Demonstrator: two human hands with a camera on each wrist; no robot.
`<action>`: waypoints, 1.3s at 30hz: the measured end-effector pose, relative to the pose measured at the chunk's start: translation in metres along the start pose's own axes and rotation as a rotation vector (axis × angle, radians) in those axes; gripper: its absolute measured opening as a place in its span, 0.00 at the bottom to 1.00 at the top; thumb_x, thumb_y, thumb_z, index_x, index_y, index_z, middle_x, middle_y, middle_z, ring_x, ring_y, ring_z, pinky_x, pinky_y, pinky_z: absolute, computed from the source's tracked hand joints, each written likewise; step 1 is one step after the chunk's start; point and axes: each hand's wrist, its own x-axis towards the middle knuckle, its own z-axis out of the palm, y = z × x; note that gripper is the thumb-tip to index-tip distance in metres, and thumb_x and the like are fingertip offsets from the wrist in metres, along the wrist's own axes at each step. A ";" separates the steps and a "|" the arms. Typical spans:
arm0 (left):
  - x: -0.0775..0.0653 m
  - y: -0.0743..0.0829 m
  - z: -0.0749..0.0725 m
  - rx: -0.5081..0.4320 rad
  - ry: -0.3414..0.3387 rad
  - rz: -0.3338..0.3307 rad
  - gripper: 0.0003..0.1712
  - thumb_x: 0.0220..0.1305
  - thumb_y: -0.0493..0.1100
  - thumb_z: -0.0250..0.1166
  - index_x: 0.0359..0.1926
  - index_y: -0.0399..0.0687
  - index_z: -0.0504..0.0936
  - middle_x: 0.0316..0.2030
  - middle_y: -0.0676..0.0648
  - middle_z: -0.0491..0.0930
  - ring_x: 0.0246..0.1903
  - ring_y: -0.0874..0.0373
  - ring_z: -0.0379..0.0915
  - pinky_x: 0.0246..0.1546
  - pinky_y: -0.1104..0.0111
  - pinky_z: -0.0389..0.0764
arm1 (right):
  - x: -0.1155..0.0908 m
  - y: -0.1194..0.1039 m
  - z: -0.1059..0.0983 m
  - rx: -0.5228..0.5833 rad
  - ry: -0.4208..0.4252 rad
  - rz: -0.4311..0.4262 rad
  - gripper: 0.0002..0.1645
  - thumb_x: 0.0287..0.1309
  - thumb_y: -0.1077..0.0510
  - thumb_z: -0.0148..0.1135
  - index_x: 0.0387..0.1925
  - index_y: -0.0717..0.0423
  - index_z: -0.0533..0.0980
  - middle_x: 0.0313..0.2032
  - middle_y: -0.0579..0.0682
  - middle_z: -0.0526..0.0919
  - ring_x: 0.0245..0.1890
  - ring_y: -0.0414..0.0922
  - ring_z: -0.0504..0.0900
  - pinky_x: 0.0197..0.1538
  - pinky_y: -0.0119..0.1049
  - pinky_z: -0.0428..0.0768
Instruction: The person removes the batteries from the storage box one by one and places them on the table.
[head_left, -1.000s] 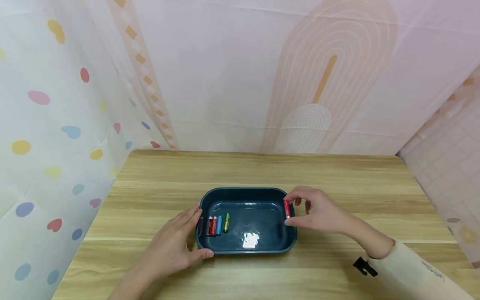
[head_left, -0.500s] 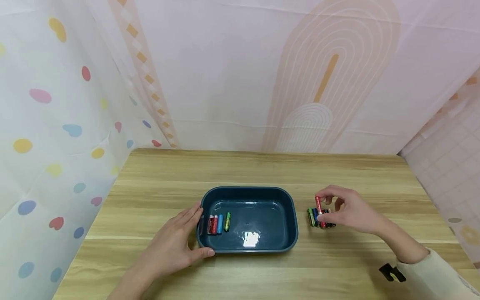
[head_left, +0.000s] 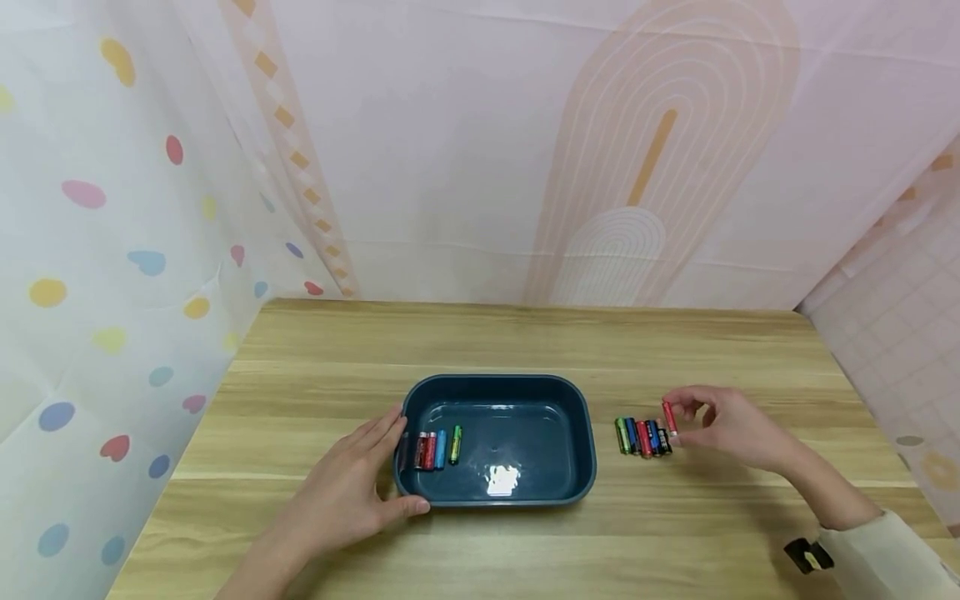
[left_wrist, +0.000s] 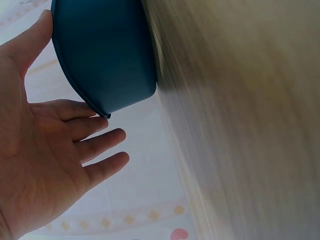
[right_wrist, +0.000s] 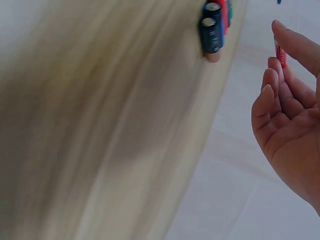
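Note:
My right hand [head_left: 738, 427] pinches a red battery [head_left: 670, 418] between thumb and fingers, just above the table and beside the right end of a row of batteries [head_left: 643, 438]. In the right wrist view that red battery [right_wrist: 281, 54] stands between the thumb and the fingers. At the left end of a dark blue tray [head_left: 498, 503] rests my left hand [head_left: 341, 483], its fingers on the side rim and its thumb on the front rim. The left wrist view has those fingers [left_wrist: 102, 145] extended, some clear of the tray wall [left_wrist: 102, 55]. Several batteries [head_left: 430, 451], mostly red, blue and green, lie inside the tray's left end.
The wooden table [head_left: 510, 554] runs back to a patterned cloth [head_left: 450, 167] hanging behind it. Another spotted cloth [head_left: 90, 250] hangs along the left side. A black clip-like piece [head_left: 808, 555] sits by the right sleeve [head_left: 885, 550].
My right hand has carried the red battery rightward from the tray's right rim, passing over the row of batteries, which now shows. The left hand and tray stay put.

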 end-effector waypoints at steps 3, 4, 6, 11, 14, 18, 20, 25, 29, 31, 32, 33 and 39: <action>0.000 0.000 0.000 -0.002 -0.006 -0.001 0.65 0.54 0.77 0.72 0.77 0.34 0.66 0.79 0.38 0.60 0.75 0.35 0.58 0.71 0.37 0.65 | -0.002 0.006 0.001 0.005 -0.020 0.012 0.29 0.51 0.60 0.83 0.54 0.64 0.83 0.36 0.44 0.81 0.36 0.38 0.76 0.35 0.31 0.79; 0.001 0.000 -0.001 -0.001 -0.007 -0.001 0.65 0.55 0.77 0.71 0.77 0.34 0.66 0.79 0.38 0.60 0.75 0.35 0.58 0.71 0.37 0.65 | -0.002 0.008 0.001 0.005 -0.029 0.010 0.29 0.51 0.60 0.83 0.54 0.65 0.83 0.36 0.44 0.81 0.37 0.38 0.77 0.36 0.31 0.79; 0.001 0.000 -0.001 -0.001 -0.007 0.000 0.64 0.55 0.77 0.71 0.77 0.34 0.66 0.79 0.37 0.60 0.75 0.34 0.59 0.71 0.37 0.65 | -0.002 0.013 0.002 0.013 -0.046 0.022 0.29 0.51 0.60 0.83 0.54 0.65 0.82 0.36 0.45 0.82 0.37 0.38 0.77 0.36 0.30 0.80; 0.000 -0.001 -0.001 -0.002 -0.002 -0.002 0.64 0.55 0.77 0.71 0.76 0.34 0.66 0.78 0.37 0.60 0.75 0.34 0.59 0.71 0.36 0.65 | -0.002 0.025 0.006 0.036 -0.107 0.043 0.29 0.53 0.59 0.82 0.54 0.66 0.82 0.37 0.47 0.82 0.36 0.38 0.79 0.37 0.31 0.82; -0.001 -0.002 0.001 -0.004 0.000 -0.004 0.65 0.54 0.76 0.72 0.76 0.34 0.66 0.79 0.38 0.60 0.76 0.35 0.58 0.71 0.37 0.65 | -0.002 0.029 0.008 0.066 -0.144 0.056 0.30 0.54 0.58 0.81 0.55 0.67 0.81 0.38 0.48 0.82 0.36 0.38 0.79 0.38 0.31 0.83; 0.000 -0.002 0.003 -0.005 0.003 -0.001 0.65 0.53 0.76 0.73 0.76 0.34 0.67 0.79 0.38 0.60 0.76 0.36 0.58 0.71 0.37 0.65 | -0.002 0.033 0.012 0.086 -0.172 0.070 0.32 0.55 0.57 0.81 0.57 0.69 0.80 0.38 0.49 0.82 0.36 0.38 0.79 0.38 0.31 0.83; 0.000 -0.002 0.003 -0.005 0.006 0.001 0.64 0.53 0.75 0.74 0.76 0.34 0.67 0.79 0.38 0.60 0.76 0.36 0.58 0.71 0.37 0.65 | -0.001 0.035 0.013 0.086 -0.173 0.078 0.33 0.55 0.57 0.81 0.58 0.69 0.79 0.38 0.49 0.82 0.36 0.38 0.79 0.38 0.31 0.82; -0.001 -0.003 0.003 -0.004 0.019 0.012 0.65 0.53 0.75 0.74 0.76 0.34 0.67 0.79 0.38 0.60 0.75 0.35 0.59 0.70 0.37 0.66 | 0.001 0.038 0.016 0.075 -0.170 0.087 0.33 0.55 0.57 0.81 0.58 0.70 0.79 0.39 0.49 0.81 0.36 0.38 0.78 0.37 0.31 0.81; 0.000 -0.003 0.003 -0.002 0.023 0.019 0.65 0.53 0.76 0.73 0.76 0.34 0.67 0.79 0.38 0.60 0.75 0.36 0.59 0.70 0.37 0.66 | 0.001 0.039 0.017 0.065 -0.171 0.080 0.33 0.55 0.58 0.81 0.57 0.71 0.79 0.39 0.49 0.81 0.36 0.38 0.77 0.36 0.30 0.80; 0.000 -0.002 0.003 0.001 0.018 0.016 0.65 0.53 0.76 0.73 0.76 0.34 0.67 0.79 0.38 0.60 0.75 0.36 0.59 0.71 0.38 0.66 | 0.002 0.039 0.017 0.066 -0.170 0.081 0.33 0.54 0.58 0.81 0.57 0.71 0.79 0.38 0.49 0.81 0.35 0.39 0.76 0.36 0.30 0.80; 0.000 -0.002 0.002 0.002 0.016 0.016 0.65 0.54 0.76 0.73 0.76 0.34 0.67 0.79 0.38 0.60 0.75 0.36 0.59 0.71 0.38 0.66 | 0.002 0.039 0.017 0.064 -0.169 0.080 0.32 0.54 0.58 0.81 0.56 0.70 0.79 0.38 0.49 0.81 0.35 0.39 0.76 0.35 0.30 0.80; 0.000 -0.002 0.002 0.003 0.014 0.015 0.65 0.54 0.77 0.72 0.76 0.34 0.67 0.79 0.38 0.60 0.75 0.36 0.59 0.70 0.38 0.66 | 0.002 0.038 0.017 0.064 -0.168 0.081 0.32 0.54 0.57 0.82 0.56 0.70 0.80 0.38 0.48 0.80 0.35 0.39 0.76 0.35 0.30 0.79; 0.000 -0.001 0.000 0.004 0.002 0.003 0.65 0.55 0.77 0.71 0.76 0.34 0.67 0.78 0.37 0.61 0.75 0.35 0.59 0.70 0.37 0.66 | 0.003 0.037 0.017 0.067 -0.162 0.087 0.32 0.53 0.57 0.82 0.56 0.67 0.81 0.37 0.48 0.80 0.35 0.39 0.75 0.34 0.30 0.77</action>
